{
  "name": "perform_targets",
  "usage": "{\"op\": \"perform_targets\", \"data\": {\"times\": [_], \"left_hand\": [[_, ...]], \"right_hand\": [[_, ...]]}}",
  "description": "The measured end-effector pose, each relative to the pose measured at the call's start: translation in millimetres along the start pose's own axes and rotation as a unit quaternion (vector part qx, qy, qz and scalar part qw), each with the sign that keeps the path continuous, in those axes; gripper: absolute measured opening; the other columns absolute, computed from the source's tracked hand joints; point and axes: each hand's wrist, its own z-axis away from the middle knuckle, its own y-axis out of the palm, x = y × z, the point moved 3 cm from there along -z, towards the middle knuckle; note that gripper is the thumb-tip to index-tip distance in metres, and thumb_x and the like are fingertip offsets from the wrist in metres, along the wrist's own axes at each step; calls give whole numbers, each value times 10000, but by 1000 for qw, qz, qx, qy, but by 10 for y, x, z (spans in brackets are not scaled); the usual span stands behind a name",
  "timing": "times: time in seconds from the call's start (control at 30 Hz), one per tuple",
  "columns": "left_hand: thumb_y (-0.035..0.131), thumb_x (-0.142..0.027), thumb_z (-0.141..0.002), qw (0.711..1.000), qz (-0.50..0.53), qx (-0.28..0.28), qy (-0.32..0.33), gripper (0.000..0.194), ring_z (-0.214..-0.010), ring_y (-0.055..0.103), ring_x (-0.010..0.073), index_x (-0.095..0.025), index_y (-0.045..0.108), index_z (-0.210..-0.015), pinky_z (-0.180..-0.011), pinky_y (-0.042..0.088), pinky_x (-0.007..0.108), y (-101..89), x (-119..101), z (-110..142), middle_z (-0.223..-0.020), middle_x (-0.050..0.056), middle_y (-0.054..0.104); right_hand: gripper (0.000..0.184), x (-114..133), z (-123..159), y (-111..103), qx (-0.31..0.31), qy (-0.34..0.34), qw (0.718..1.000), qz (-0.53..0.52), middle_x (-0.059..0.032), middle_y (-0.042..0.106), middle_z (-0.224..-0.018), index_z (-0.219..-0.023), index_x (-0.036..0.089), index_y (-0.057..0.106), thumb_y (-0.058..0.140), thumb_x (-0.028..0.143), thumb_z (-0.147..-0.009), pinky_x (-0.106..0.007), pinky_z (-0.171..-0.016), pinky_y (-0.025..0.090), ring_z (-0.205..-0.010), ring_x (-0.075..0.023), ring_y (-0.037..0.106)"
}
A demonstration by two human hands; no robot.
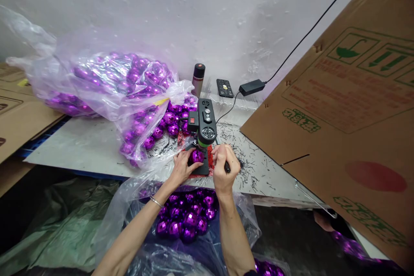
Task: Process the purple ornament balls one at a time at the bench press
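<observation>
- You have soft, cool light across the wall (207,17) and bench (90,142).
- Glare streaks the plastic bag (110,105); the purple balls (190,219) throw sparkles at you.
- Beneath the bench, you look into deep shadow.
- Toward the right edge your view darkens and stretches; red print (346,78) on the cardboard box (326,146) looks soft.

On the big carton (326,146) at right I make out a green umbrella sign (347,53), framed, handle uppermost, and beside it a framed pair of green arrows (381,65) pointing down on my screen. The red print (349,88) below is too blurred for me to read, and I can't decipher the stylised green lettering (300,120).
</observation>
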Motion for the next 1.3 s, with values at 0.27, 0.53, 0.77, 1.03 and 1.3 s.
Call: {"op": "perform_targets", "data": {"times": [0.27,0.53,0.77,1.03,1.3], "left_hand": [[752,-465,-914,997,9,-69,38,491,-1214,669,310,-222,640,-1326,-1068,520,489,155,11,-74,-1280,126,702],[720,-437,-939,997,15,-58,42,451,-1188,690,310,-208,637,-1318,-1046,539,485,176,20,-63,-1253,128,729],[701,-461,-950,997,18,-56,46,447,-1191,691,311,-207,641,-1312,-1040,541,486,182,35,-57,-1258,134,730],[703,-438,-952,996,10,-64,57,443,-1179,693,307,-195,630,-1316,-1030,543,483,203,44,-45,-1260,135,730],[716,-430,-946,994,-20,-77,71,445,-1147,709,303,-188,629,-1309,-999,561,465,210,41,-45,-1224,130,743]], "right_hand": [[386,-22,40,-8,3,-1,1000,9,12,562,-683,-680,233,489,440,239,-1062,-297,-648,455,-682,-138,586],[347,-226,275,23,-14,-78,997,24,13,589,-688,-707,231,511,429,147,-1034,-288,-620,461,-671,-139,618],[317,-464,473,61,-24,-107,994,26,11,620,-765,-763,234,523,400,190,-1053,-282,-631,485,-681,-131,612],[335,-537,518,86,-41,-126,990,42,22,565,-724,-770,243,509,354,236,-1067,-351,-733,523,-654,-146,568],[328,-627,571,109,-46,-136,990,17,23,558,-738,-790,250,498,335,225,-1073,-370,-765,539,-664,-151,563]]}}
